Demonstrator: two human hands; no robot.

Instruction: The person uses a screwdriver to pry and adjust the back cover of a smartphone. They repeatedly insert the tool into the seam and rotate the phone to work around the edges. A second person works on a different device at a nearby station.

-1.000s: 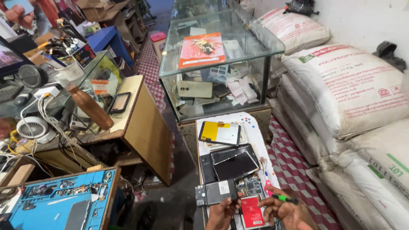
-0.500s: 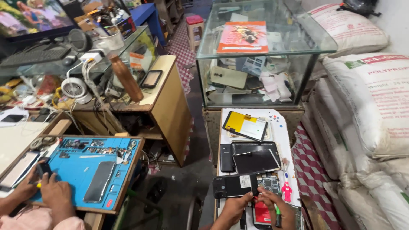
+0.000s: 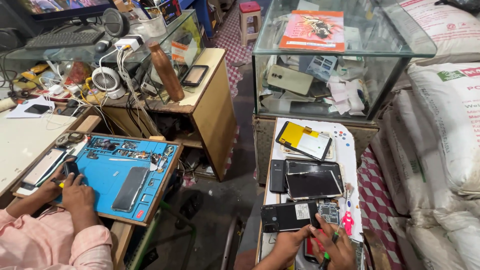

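Since the earlier frame the view has swung left and dipped, so a co-worker's blue mat (image 3: 107, 175) now fills the lower left, and the person's hands have lifted slightly toward the opened phone (image 3: 289, 216). That phone lies at the bottom centre of the frame, long axis left to right, just above both hands. The left hand (image 3: 286, 246) touches its lower edge, fingers curled, and is nearer. The right hand (image 3: 336, 246) is closed around a green-handled screwdriver (image 3: 327, 255), tip toward the circuit board (image 3: 328, 212).
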